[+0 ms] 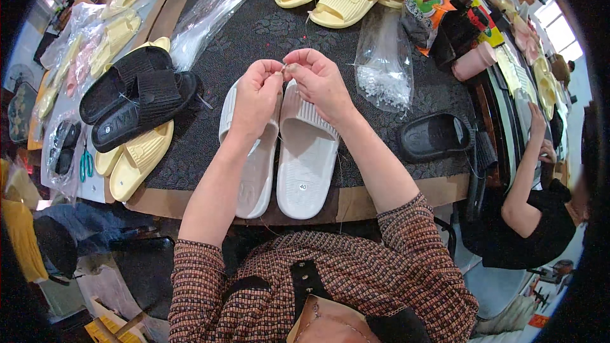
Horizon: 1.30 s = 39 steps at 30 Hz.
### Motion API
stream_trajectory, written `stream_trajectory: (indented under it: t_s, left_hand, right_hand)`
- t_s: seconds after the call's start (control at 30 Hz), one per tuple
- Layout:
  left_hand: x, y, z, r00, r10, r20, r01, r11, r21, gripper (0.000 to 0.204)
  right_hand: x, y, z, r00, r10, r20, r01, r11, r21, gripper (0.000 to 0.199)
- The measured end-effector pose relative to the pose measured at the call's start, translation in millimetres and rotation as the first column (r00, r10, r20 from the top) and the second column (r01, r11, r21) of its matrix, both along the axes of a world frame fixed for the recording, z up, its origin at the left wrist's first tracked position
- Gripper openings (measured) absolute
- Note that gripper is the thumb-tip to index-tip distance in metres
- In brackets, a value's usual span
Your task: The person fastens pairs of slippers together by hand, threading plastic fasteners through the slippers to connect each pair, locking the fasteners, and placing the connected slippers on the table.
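A pair of white slide sandals lies side by side on the dark patterned table cover, toes away from me: a left slide (257, 178) and a right slide (308, 171). Over their straps, my left hand (259, 92) and my right hand (321, 86) meet, fingertips pinched together. Whatever sits between the fingertips is too small to make out. Part of the left slide's strap is hidden behind my left hand and forearm. A fine thread-like strand shows beside the right slide.
Black slides (136, 98) rest on pale yellow slides (143, 159) at left. More yellow slides (346, 3) are piled at the far side. Clear bags of thin white strips (384, 79) flank the middle. A single black slide (435, 136), a pink cup (473, 62) and a co-worker's arm (527, 178) are at right.
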State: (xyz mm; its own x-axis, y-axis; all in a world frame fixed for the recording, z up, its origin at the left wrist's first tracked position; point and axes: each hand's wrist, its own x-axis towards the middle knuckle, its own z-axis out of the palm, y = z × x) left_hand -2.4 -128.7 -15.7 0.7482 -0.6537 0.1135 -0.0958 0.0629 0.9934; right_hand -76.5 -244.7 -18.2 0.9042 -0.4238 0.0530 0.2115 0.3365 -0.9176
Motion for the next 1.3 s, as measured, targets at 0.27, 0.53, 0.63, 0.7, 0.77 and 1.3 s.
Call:
stream_trajectory:
  t_s: [0.27,0.53,0.63,0.7,0.77,1.3]
  left_hand:
    - [11.0,1.8,-0.3,0.987,-0.087,-0.134,0.086,0.996,-0.010,0.025]
    - [16.5,-0.4,-7.8,0.969,-0.036,-0.245,-0.044,0.949,-0.312,0.019]
    - [17.9,2.3,-6.7,0.966,0.026,-0.255,-0.122,0.923,-0.366,0.017]
    - [23.8,8.4,-0.5,0.945,0.015,-0.328,-0.159,0.895,-0.417,0.017]
    - [31.8,18.0,7.3,0.959,0.069,-0.274,-0.178,0.901,-0.397,0.017]
    - [63.9,56.7,-33.5,0.983,0.100,-0.156,-0.111,0.991,-0.068,0.018]
  right_hand:
    - [2.3,-4.8,-7.2,0.993,-0.103,0.060,0.098,0.992,0.073,0.008]
    - [1.2,-9.9,-8.1,0.974,-0.198,0.111,0.170,0.961,0.217,0.006]
    - [-1.0,-7.5,-6.5,0.963,-0.225,0.145,0.192,0.957,0.216,0.006]
    - [-3.3,-7.9,-4.9,0.954,-0.246,0.170,0.208,0.955,0.210,0.005]
    - [-4.6,-11.4,-3.9,0.945,-0.273,0.179,0.231,0.947,0.223,0.006]
    - [-47.1,-19.8,60.3,0.885,-0.381,0.267,0.464,0.770,-0.438,0.012]
